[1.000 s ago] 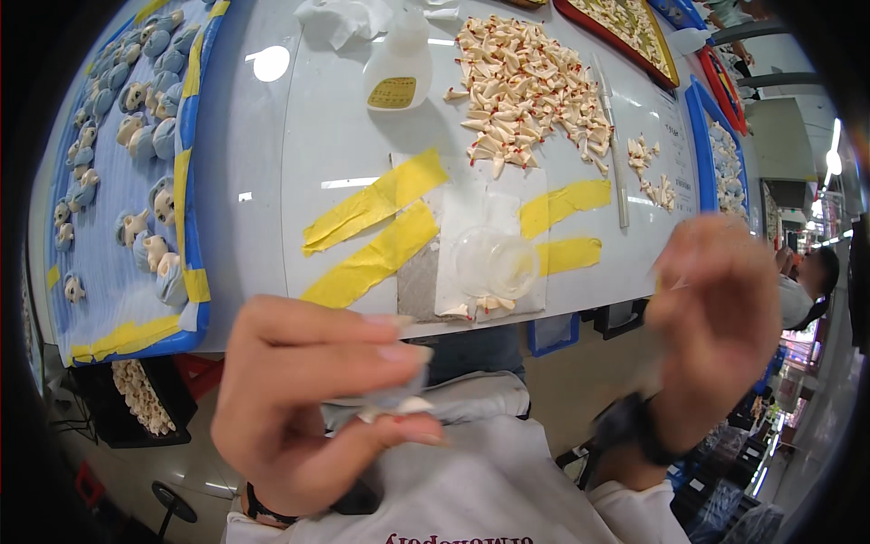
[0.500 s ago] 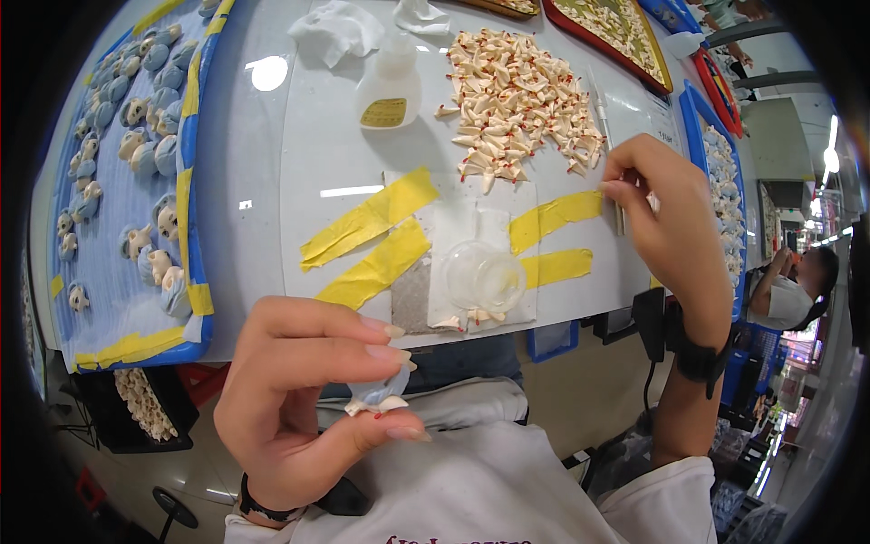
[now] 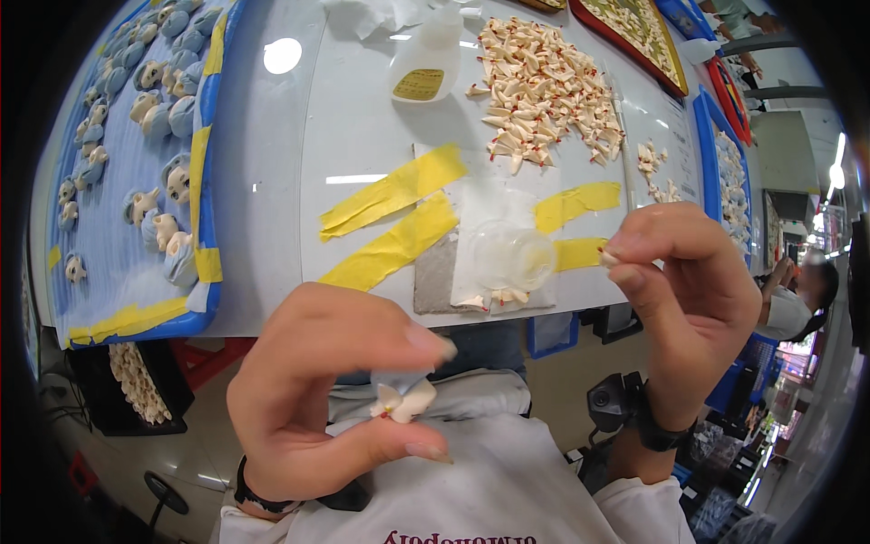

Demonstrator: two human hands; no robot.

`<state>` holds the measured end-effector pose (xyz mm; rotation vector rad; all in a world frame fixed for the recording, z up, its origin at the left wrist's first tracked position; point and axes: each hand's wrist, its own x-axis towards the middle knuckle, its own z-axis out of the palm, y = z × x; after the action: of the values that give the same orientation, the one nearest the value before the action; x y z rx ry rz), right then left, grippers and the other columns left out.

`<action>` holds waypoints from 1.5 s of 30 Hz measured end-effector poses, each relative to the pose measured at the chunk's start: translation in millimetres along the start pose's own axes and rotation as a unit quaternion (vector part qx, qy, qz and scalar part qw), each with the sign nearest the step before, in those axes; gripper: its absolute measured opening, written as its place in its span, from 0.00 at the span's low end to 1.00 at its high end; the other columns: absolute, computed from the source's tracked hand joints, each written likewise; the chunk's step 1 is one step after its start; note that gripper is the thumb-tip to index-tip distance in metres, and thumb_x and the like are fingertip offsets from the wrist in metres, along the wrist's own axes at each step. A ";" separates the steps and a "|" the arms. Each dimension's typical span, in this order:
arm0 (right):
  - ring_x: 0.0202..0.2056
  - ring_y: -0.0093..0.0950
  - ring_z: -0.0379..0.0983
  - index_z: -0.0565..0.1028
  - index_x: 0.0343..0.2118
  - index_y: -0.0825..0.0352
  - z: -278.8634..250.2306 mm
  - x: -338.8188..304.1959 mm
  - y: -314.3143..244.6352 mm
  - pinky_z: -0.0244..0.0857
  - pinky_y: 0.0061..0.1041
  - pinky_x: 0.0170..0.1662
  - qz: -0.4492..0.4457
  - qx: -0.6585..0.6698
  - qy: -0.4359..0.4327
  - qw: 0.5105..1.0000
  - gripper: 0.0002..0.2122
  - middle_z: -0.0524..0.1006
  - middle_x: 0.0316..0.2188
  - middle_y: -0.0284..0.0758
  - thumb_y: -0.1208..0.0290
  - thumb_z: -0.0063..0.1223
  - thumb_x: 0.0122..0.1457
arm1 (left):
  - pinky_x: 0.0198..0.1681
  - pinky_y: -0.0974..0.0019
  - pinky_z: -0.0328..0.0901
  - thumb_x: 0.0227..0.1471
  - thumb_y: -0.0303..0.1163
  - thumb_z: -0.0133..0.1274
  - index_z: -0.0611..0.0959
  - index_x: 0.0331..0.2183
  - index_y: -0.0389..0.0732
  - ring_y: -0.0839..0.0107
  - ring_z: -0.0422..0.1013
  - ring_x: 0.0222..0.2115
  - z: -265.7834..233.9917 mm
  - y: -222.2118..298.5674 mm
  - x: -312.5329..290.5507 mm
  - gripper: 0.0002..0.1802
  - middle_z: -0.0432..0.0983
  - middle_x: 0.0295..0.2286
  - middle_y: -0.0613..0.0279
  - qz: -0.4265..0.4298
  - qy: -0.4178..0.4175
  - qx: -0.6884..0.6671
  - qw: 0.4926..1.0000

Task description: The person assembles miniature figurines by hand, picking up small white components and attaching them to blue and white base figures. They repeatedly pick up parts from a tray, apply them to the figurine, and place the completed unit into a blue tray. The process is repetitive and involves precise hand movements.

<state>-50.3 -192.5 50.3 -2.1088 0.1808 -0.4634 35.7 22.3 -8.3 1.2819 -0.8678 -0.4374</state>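
Note:
Between the thumb and fingers of my left hand (image 3: 313, 385), near my lap, is a small blue-and-cream doll piece (image 3: 406, 399), partly covered by the fingers. My right hand (image 3: 693, 295) is raised over the table's near edge at the right. Its thumb and index finger pinch a tiny cream piece (image 3: 605, 258) with a reddish tip. Between the hands, a clear round cup (image 3: 526, 258) rests on a white sheet over a grey tile (image 3: 437, 279). A few cream pieces (image 3: 509, 296) lie beside the cup.
A pile of red-tipped cream pieces (image 3: 548, 91) covers the far middle, beside a clear bottle (image 3: 428, 72). Yellow tape strips (image 3: 394, 195) flank the cup. On the left, a blue tray (image 3: 207, 263) holds doll heads (image 3: 179, 181). Another blue tray (image 3: 711, 150) stands right; a person (image 3: 793, 304) sits beyond.
My right hand has come nearer and now shows a cream piece in its pinch. The doll piece in my left hand has turned and moved slightly right. The whole view has shifted.

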 end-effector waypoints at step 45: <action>0.38 0.28 0.67 0.59 0.45 0.72 30.3 -38.2 -18.2 0.60 0.25 0.43 0.077 0.263 -0.096 0.957 0.26 0.66 0.39 0.42 0.76 0.60 0.44 | 0.29 0.66 0.63 0.35 0.37 0.63 0.74 0.33 0.38 0.62 0.67 0.27 32.5 7.6 17.2 0.21 0.70 0.30 0.52 0.171 0.010 0.236 0.956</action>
<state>-74.3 -147.3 40.9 -1.5886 0.0935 -0.1825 20.2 -9.0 5.6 1.5244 -1.1972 0.0691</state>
